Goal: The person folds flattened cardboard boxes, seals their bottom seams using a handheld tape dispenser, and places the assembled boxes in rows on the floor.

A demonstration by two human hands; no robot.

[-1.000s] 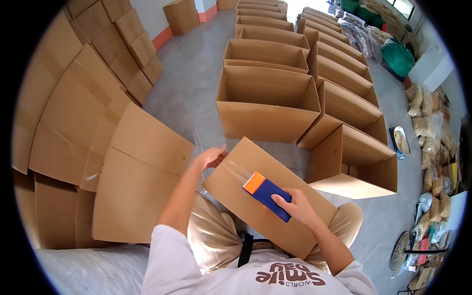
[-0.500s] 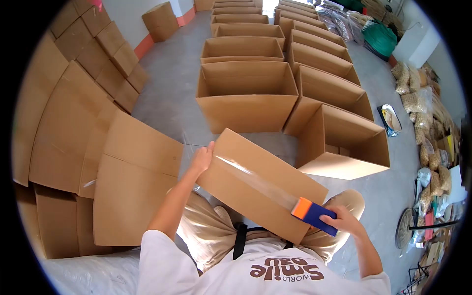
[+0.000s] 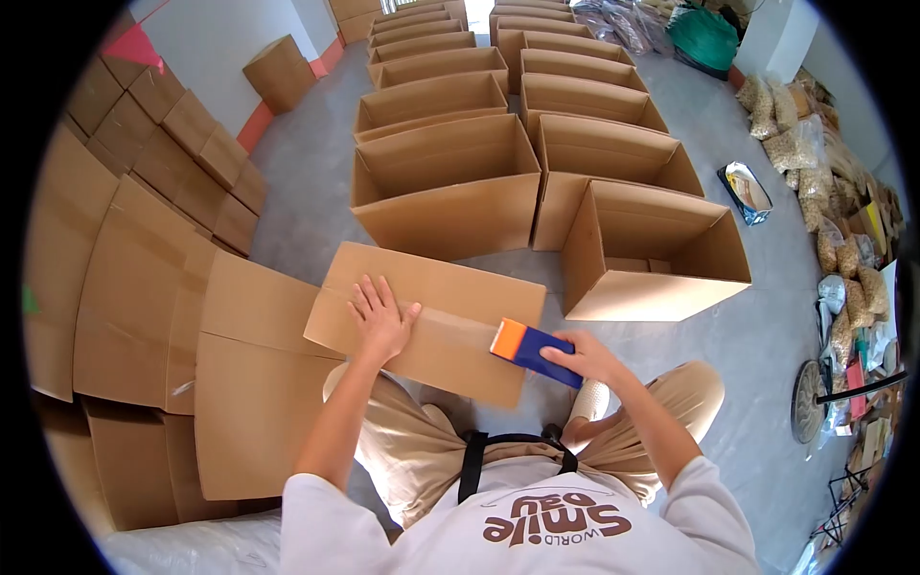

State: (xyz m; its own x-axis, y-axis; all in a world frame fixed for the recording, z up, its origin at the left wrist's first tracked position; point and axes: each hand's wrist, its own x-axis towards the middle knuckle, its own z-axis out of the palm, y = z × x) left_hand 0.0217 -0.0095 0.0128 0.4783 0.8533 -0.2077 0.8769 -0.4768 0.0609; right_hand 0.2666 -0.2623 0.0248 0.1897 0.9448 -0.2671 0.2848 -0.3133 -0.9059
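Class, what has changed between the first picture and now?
The left hand moved from the left end of the brown cardboard box to lie on its top. The blue and orange tape dispenser moved rightward from mid-box to its right end. Unchanged: the right hand holds the dispenser.

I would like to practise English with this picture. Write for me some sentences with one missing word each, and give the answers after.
The right hand holds a blue-and-____ tape dispenser.
The left hand, its fingers spread, rests on a brown rectangular ____ box.
The open-topped brown boxes on the grey floor stand in ____ rows.
The large rounded bundle at the upper right is ____.

Missing words: orange; cardboard; two; green.
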